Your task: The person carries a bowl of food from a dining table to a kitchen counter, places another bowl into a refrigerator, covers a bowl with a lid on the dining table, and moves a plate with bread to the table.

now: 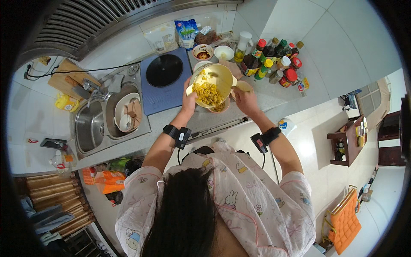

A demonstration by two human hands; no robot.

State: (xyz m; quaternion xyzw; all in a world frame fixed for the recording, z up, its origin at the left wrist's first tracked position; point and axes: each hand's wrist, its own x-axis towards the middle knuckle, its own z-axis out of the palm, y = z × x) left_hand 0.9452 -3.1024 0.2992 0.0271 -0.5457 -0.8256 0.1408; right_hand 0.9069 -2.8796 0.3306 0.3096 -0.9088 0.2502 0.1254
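A cream two-eared pot [221,76] is tilted above the counter, with yellow corn-like pieces [207,93] gathered toward its near side. My left hand [189,99] is closed on its left ear and rim. Beside the pot's right ear, my right hand [246,100] has curled fingers; what they hold is too small to make out. Partly hidden beneath the pot's near edge is a small bowl [223,108] with similar yellow food. Another bowl [245,85] stands just behind my right hand.
An induction cooktop [150,96] lies left of the pot, then a double sink [87,132] containing dishes. Sauce bottles [250,64] crowd the counter at right. Behind the pot stand a sauce-stained bowl [203,52], a white bowl [224,53] and food bags [186,34].
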